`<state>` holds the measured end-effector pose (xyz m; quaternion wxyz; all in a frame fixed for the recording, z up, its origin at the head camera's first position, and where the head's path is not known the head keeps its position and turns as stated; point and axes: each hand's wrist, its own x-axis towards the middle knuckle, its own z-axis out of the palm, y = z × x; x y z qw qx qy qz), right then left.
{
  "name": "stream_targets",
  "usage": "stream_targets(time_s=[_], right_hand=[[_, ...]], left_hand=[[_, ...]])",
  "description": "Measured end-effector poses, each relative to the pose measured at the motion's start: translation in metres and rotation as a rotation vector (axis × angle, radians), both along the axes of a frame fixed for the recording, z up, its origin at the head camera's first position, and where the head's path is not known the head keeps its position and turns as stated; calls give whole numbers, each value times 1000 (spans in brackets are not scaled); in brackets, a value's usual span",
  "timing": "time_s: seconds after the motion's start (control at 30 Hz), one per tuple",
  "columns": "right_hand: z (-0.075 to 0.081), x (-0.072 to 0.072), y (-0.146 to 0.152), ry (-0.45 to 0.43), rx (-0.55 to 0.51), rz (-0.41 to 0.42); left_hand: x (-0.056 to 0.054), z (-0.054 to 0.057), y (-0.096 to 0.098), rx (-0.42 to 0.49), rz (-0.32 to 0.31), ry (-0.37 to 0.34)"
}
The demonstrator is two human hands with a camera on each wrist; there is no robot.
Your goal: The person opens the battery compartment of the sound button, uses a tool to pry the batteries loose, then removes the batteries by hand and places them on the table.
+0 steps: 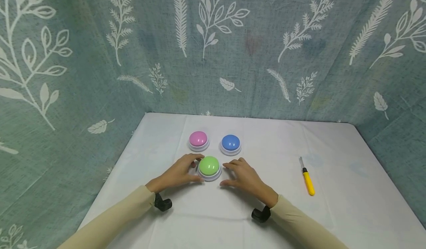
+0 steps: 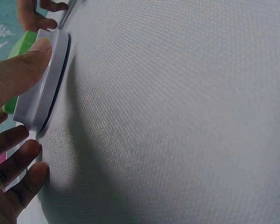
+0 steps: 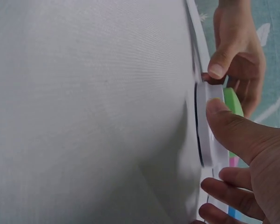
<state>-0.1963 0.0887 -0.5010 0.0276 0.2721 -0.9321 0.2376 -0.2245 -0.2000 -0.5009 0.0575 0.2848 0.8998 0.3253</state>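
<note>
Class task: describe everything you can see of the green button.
The green button has a smooth, glossy, rounded dome on a wider, round, whitish base; both look like plastic. The wrist views show a dark line along the base's lower edge. It sits dome up on the white table, nearer the person than the pink button and blue button. In the head view, the right hand is apart from it; whether the left hand touches it is unclear.

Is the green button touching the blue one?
Apart. The head view shows it: a strip of white table lies between the green button and the blue button.
</note>
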Motion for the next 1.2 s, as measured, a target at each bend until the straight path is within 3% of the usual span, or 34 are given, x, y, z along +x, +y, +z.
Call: stream_targets(time_s=[0.4,1.2], right_hand=[[-6,-2,-13,62,15,-6],[-14,-9,-25,87,-63,-52]], left_hand=[[-3,-6,2,-33,-18,56],[-6,-6,8,-26,-4,24]])
